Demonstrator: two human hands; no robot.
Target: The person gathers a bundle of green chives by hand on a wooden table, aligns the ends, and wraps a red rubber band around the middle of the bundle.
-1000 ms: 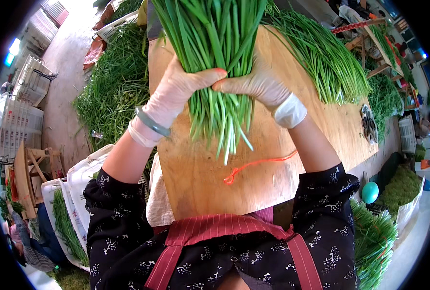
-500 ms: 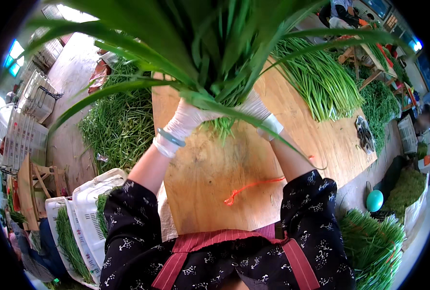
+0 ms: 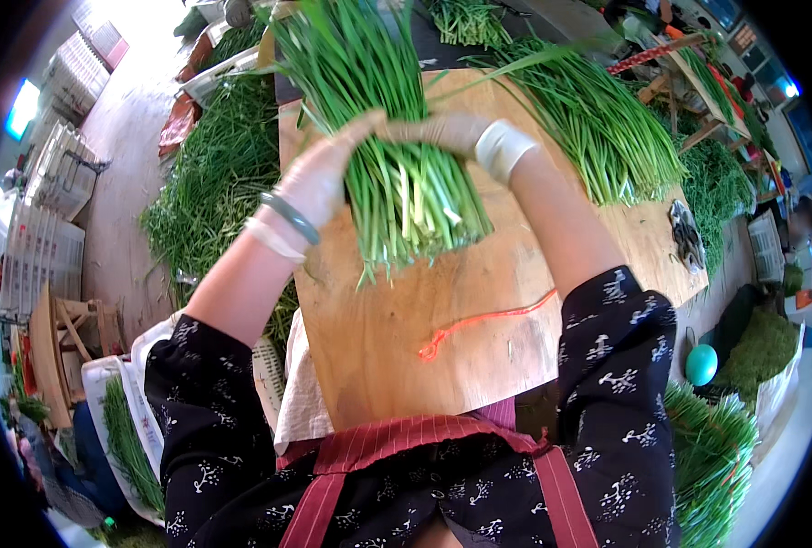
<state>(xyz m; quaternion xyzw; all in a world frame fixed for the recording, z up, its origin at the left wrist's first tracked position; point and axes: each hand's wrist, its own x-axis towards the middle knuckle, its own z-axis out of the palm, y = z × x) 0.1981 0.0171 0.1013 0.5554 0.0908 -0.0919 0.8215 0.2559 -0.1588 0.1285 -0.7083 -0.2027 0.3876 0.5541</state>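
A thick bundle of garlic chives [image 3: 406,196] lies across the wooden board [image 3: 378,347], its pale stem ends toward me and its leaves pointing away. My left hand [image 3: 328,164], in a whitish glove with a bracelet at the wrist, is closed round the left side of the bundle. From the right, my gloved right hand [image 3: 447,134] reaches over the top and grips it too; both hands are a little blurred. Nearer to me on the board lies an orange-red tie [image 3: 479,321], one end knotted.
A larger heap of chives [image 3: 597,137] covers the board's right side, near a dark crumpled item [image 3: 687,236]. Loose greens [image 3: 214,192] pile up to the left. White crates [image 3: 118,429], a wooden stool [image 3: 59,342] and a turquoise ball-like object [image 3: 701,364] stand around.
The bundle has come down from close in front of me onto the board, its stem ends now toward me. Both hands have moved farther away with it.
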